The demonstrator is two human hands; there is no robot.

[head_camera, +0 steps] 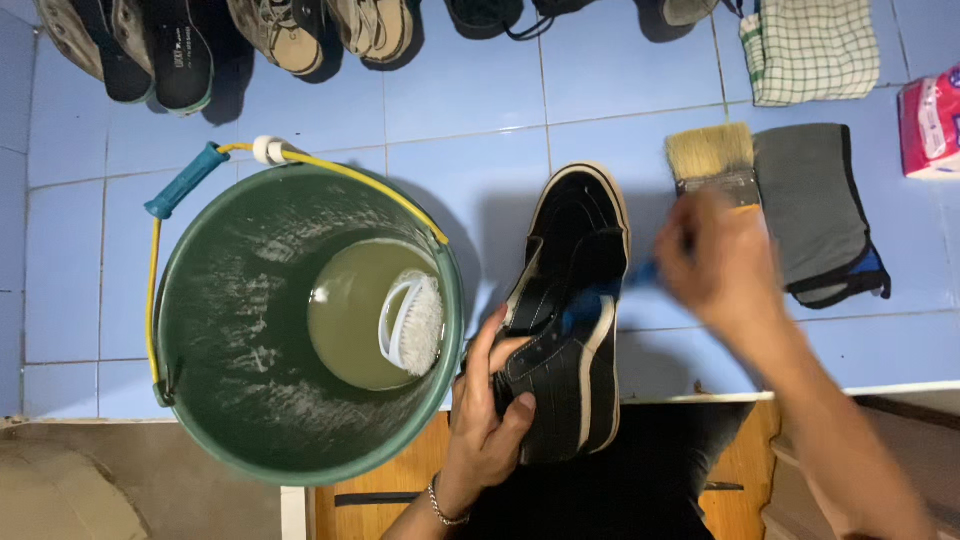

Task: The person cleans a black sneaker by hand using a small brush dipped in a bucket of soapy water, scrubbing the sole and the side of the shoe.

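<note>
One black canvas high-top shoe with a white sole is in hand. One round green plastic bucket with a yellow wire handle is present, and one white scrubbing brush floats in it. One flat wooden paintbrush with pale bristles lies on the floor. There is one small blue-handled brush, blurred. Two cloths are present: one folded grey cloth and one white checked cloth. One pink packet sits at the edge. Along the top runs a row of other shoes and sandals, cut off, their exact number unclear.
</note>
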